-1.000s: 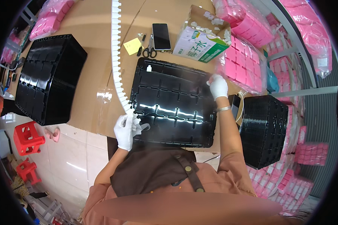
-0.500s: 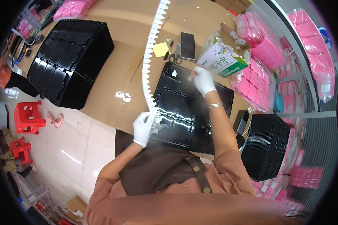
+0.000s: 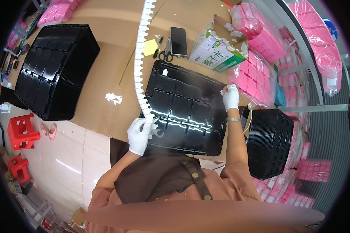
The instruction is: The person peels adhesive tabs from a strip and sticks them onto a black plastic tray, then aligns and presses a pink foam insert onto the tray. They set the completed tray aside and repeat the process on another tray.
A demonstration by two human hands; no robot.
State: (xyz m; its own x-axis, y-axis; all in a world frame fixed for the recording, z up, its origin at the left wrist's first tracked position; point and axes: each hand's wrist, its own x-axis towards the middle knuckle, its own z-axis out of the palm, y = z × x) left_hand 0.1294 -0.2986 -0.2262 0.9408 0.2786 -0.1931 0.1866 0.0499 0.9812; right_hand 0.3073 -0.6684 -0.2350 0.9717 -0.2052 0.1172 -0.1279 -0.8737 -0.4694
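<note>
A glossy black plastic tray (image 3: 179, 101) lies in front of me on the cardboard-covered table, with a small white sticker (image 3: 165, 72) near its far left corner. My left hand (image 3: 139, 136), in a white glove with bare fingertips, pinches the near end of a long white sticker strip (image 3: 139, 66) at the tray's left edge. The strip has a notched edge and runs away up the table; a translucent curl hangs by my fingers. At the tray's right edge, my gloved right hand (image 3: 231, 98) is closed, fingertips together; whatever they hold is too small to make out.
Black trays (image 3: 52, 73) are stacked at the left, and another black stack (image 3: 270, 141) stands at the right. Beyond the tray are a phone (image 3: 178, 41), scissors (image 3: 166, 56), yellow notes (image 3: 150, 47) and a carton (image 3: 216, 52) with white scraps. Pink bagged packs (image 3: 251, 75) line the right.
My right hand has moved from over the tray's far part to its right edge, nearer me. My left hand keeps hold of the strip. The whole view has shifted slightly.
</note>
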